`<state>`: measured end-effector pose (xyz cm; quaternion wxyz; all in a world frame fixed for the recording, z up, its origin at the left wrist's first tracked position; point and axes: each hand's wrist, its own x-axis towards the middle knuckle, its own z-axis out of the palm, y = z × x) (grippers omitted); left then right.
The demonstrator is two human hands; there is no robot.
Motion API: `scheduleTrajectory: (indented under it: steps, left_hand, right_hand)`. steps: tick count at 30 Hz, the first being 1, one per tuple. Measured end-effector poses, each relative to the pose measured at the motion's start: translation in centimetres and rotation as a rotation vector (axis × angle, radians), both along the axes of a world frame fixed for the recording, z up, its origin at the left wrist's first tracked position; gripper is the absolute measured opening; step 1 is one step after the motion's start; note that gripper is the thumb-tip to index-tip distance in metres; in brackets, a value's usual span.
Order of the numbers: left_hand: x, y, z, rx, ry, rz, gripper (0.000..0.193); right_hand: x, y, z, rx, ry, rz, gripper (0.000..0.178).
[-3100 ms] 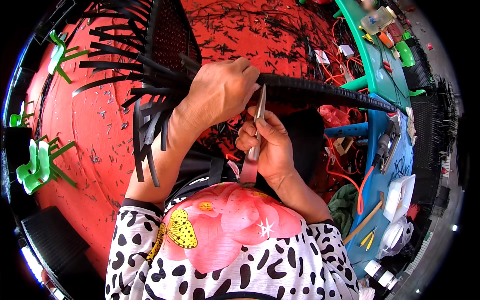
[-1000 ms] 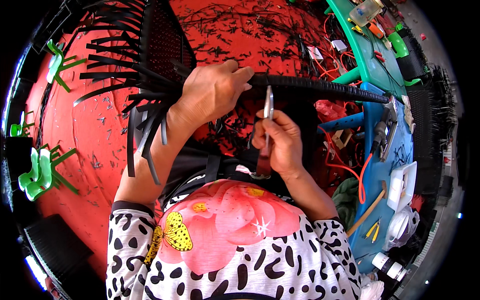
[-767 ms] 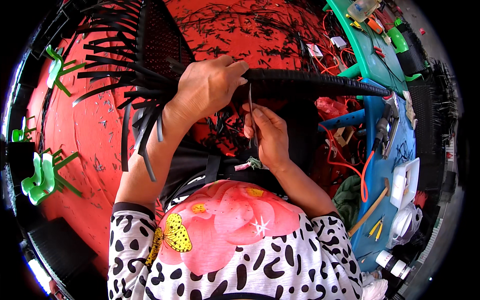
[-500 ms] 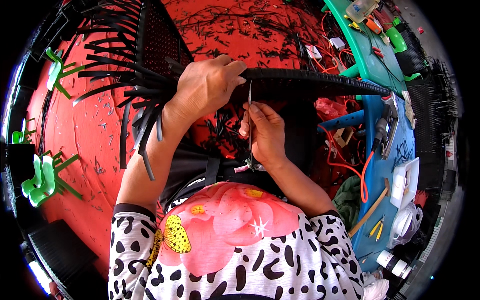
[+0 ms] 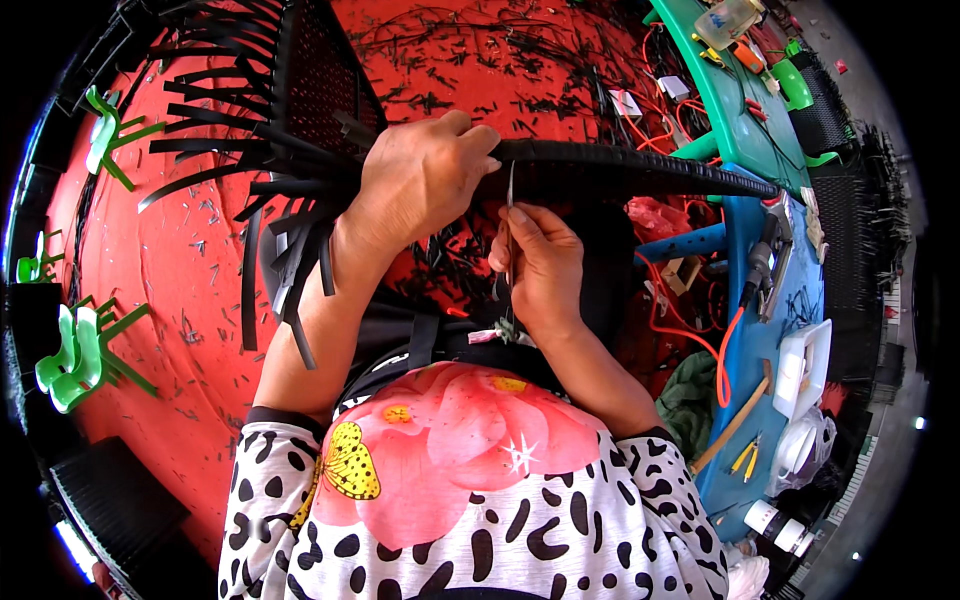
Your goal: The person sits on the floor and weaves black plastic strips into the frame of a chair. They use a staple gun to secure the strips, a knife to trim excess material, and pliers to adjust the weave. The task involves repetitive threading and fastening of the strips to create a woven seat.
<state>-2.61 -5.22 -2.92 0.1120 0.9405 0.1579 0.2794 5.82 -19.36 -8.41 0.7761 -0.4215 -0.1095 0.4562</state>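
Note:
A black woven plastic panel [image 5: 620,163] stretches across in front of me to the right, seen along its wrapped edge. On its left a second woven side [image 5: 320,85] rises away, with many loose black strips [image 5: 215,118] fanning out. My left hand [image 5: 425,165] is closed over the panel's edge near that corner. Just below and to the right, my right hand [image 5: 540,262] pinches a thin, narrow dark strip [image 5: 512,185], upright, its top end close to the panel's underside. Whether it is plastic strip or a slim blade is unclear. Fingertips of the left hand are partly hidden.
Cut black scraps [image 5: 440,100] litter the red floor. On the right stand a green table [image 5: 735,110] and a blue table [image 5: 745,430] bearing a power tool [image 5: 762,262], yellow-handled pliers [image 5: 745,457], a hammer [image 5: 735,425] and a white tray [image 5: 802,370]. Green chairs [image 5: 80,360] stand left.
My right hand has shifted slightly right and down, with the thin strip in it. My left hand has moved a little to the right along the edge, still closed on it.

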Motion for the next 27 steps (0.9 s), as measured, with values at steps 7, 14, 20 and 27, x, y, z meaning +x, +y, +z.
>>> scheduleTrajectory:
  steps: [7, 14, 20, 27]
  left_hand:
    - [-0.3, -0.6, -0.5, 0.018, -0.045, -0.006, 0.026]
    - [-0.7, -1.2, -0.6, 0.024, -0.056, 0.004, 0.025]
    - [-1.0, -1.9, -0.7, 0.051, -0.075, -0.002, 0.024]
    - [-1.2, -2.2, -1.0, 0.076, -0.074, -0.009, 0.026]
  right_hand:
    - [0.4, -1.0, 2.0, -0.086, 0.151, 0.127, 0.014]
    - [1.1, -1.7, 3.0, -0.115, 0.239, 0.274, 0.016]
    - [1.5, -2.0, 3.6, -0.086, 0.319, 0.348, 0.019]
    - [1.3, -2.1, 3.9, -0.035, 0.417, 0.381, 0.019]
